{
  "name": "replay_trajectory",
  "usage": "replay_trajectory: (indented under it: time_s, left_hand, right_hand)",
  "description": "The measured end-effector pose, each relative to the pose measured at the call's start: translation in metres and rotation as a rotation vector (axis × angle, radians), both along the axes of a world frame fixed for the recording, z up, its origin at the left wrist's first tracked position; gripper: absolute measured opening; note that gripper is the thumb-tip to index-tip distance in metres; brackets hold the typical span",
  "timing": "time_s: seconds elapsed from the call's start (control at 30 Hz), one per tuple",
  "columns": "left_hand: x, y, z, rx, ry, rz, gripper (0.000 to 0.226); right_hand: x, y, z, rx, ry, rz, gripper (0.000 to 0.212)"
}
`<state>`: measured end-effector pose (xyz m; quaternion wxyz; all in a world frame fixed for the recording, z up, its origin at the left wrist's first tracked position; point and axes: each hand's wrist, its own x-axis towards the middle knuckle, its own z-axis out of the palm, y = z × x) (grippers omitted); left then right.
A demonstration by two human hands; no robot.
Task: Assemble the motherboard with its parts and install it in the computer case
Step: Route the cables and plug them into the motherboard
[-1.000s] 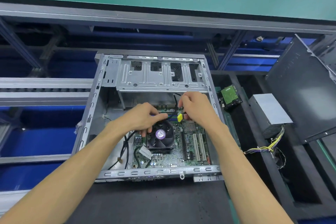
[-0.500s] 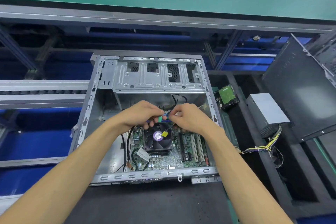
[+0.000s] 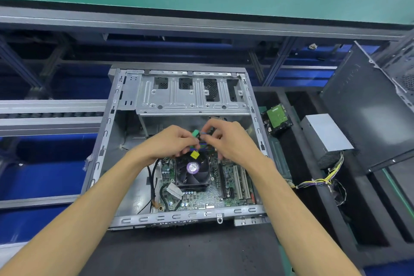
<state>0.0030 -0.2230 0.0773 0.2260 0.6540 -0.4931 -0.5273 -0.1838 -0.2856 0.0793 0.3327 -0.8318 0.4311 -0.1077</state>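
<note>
Both hands worked close together above the motherboard, which lay flat inside the open metal case. The left hand pinched a small green plug at its fingertips, with a yellow plug hanging just below them. The right hand, fingers curled, pinched the thin wires just right of the green plug. These plugs looked light, hard plastic things on limp, thin leads, so they were probably best held by their bodies rather than pulled by the wire; their pins would likely bend easily. Under the hands sat the black ribbed fan with its round purple label, fixed to the stiff green board. The case was dull sheet steel, thin-edged and stamped with slots. Black cables trailed below the left wrist.
</note>
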Motion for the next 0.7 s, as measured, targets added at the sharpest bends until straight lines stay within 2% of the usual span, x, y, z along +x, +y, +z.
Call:
replay_trajectory:
  time_s: [0.17,0.23,0.27,0.37,0.47,0.7]
  left_hand:
    - [0.005,0.006,-0.004,-0.115,-0.245,-0.184,0.021]
    - [0.004,0.006,-0.005,-0.172,-0.272,-0.163,0.01]
    - [0.004,0.006,-0.005,-0.21,-0.279,-0.133,0.015]
    - [0.006,0.006,0.001,-0.291,-0.125,0.001,0.028]
    - [0.006,0.008,0.009,-0.358,0.052,0.077,0.025]
    - [0.007,0.008,0.008,-0.443,0.0,0.141,0.004]
  right_hand:
    - [0.001,-0.001,0.001,0.016,-0.122,-0.084,0.013]
    - [0.0,-0.002,-0.001,-0.007,-0.107,-0.09,0.016]
    - [-0.001,-0.003,-0.001,-0.022,-0.098,-0.089,0.017]
    - [0.0,-0.005,-0.001,-0.1,-0.058,-0.059,0.019]
    - [0.001,-0.006,-0.001,-0.133,-0.049,-0.032,0.019]
    - [0.001,-0.005,0.001,-0.155,-0.028,-0.014,0.015]
